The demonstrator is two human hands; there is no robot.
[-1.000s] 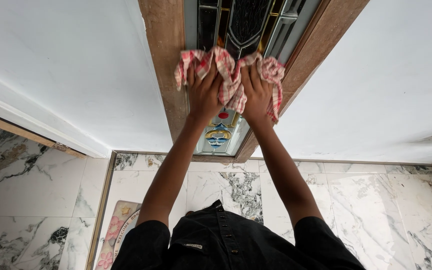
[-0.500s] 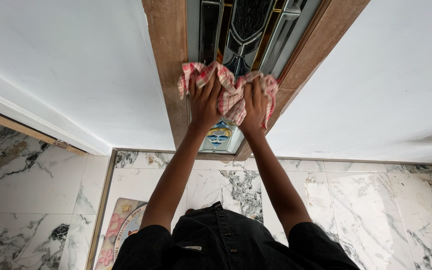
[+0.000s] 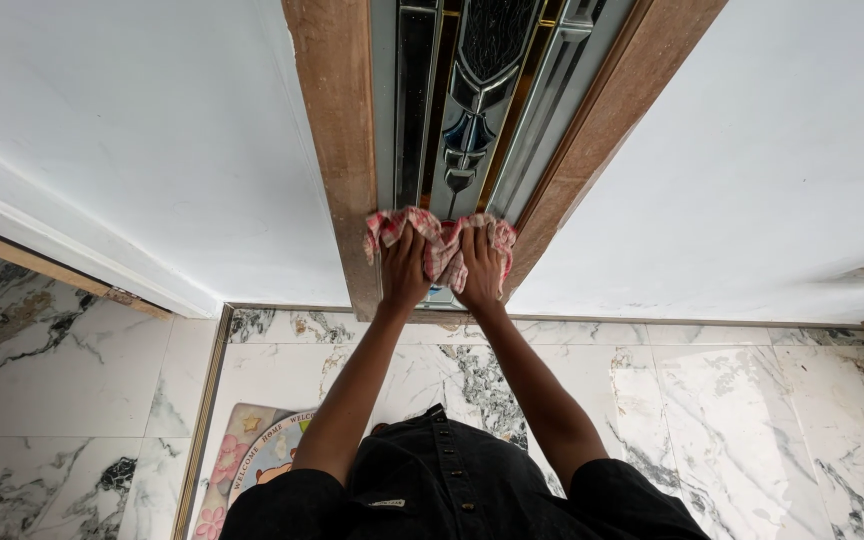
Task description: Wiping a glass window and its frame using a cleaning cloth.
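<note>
Checked cloth [image 3: 441,245] pressed flat by left hand [image 3: 404,268] and right hand [image 3: 479,268] at glass panel [image 3: 472,120] bottom edge; judged soft, light, bunchable; glass fragile.

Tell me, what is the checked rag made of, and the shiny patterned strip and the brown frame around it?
The checked rag looks like soft woven cloth: it bunches and folds under both hands. The patterned strip seems to be stained glass, glossy with coloured pieces set between thin metal-looking lines. The brown frame looks like wood with a dull, matte finish, though it could be painted or laminated.
</note>
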